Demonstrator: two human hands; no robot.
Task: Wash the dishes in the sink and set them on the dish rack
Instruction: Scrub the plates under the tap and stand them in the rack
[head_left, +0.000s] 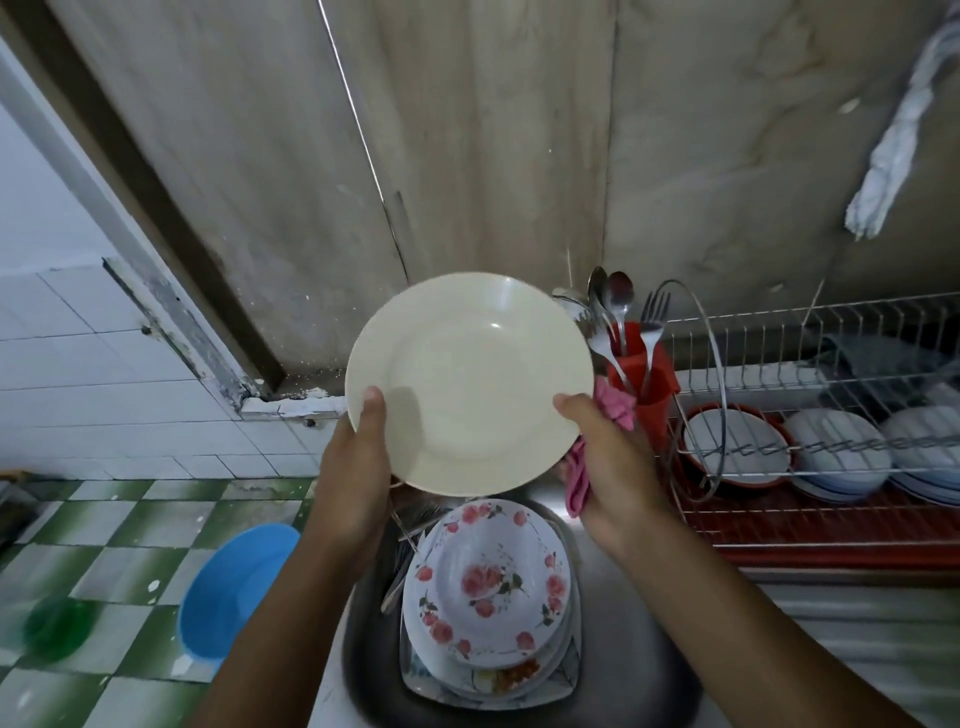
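cream plate (467, 384) is held up in the air over the sink (363, 660), its hollow face turned toward the camera and tilted a little. left hand (358, 467) grips the lower left rim, thumb pressed on the front and the other fingers hidden behind. right hand (608, 462) grips the right rim the same way, thumb on the edge, with a pink cloth (615, 405) bunched between its hidden fingers and the back of the plate. below, a stack of floral plates (488, 582) sits in the sink, with some cutlery just beside it on the left. to the right stands the dish rack (810, 525), with white dishes (836, 447) leaning in a row and a red cutlery holder (657, 384) at its near end, full of spoons and forks. a blue basin (234, 587) lies on the tiled floor at the left.
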